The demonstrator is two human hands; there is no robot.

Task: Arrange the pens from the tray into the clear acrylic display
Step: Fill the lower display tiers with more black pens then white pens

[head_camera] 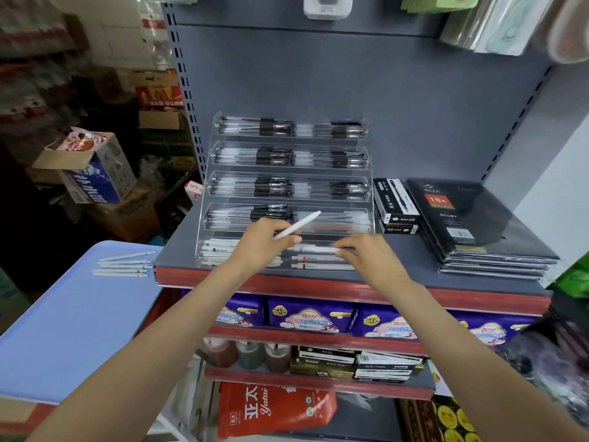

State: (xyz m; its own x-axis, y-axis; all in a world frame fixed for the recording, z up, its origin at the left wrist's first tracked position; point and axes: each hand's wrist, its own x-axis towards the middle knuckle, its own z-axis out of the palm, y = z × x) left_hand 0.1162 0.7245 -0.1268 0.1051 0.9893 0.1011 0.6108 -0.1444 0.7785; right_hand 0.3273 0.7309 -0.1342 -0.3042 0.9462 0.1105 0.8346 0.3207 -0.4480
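- Nearest, low in view: lower shelves stocked with purple packets (306, 315), brown bottles (248, 355), dark boxes (357, 365) and a red bag (274, 406); two bare forearms reaching up and forward over them.
- At left, a pale blue tray (73, 314) beside the shelf edge; a few white pens (122, 266) lying side by side at its far end, well apart from both hands.
- Left hand (261, 247) over the front of the display, fingers curled round a white pen (296, 225) tilted up and to the right, tip raised above the lowest tier.
- Right hand (366, 255) just beside it, fingertips pinching one end of another white pen (314, 248) held level over the right half of the lowest tier.
- Beneath both hands, the clear acrylic display (369, 199) standing on the grey shelf (398, 269) with its red front edge; lowest tier holding white pens, a stack on the left (216, 253) and a few on the right (318, 266).
- Higher tiers stepping back, filled with clear-barrelled pens with black grips (274, 157); second tier from the bottom full at left, contents at right hard to make out.
- Right of the display, black pen boxes (395, 202) stacked, then a pile of black diaries (478, 224).
- Farthest: grey back panel (350, 74) with hanging packets at top; cardboard cartons (95, 167) piled off to the left.
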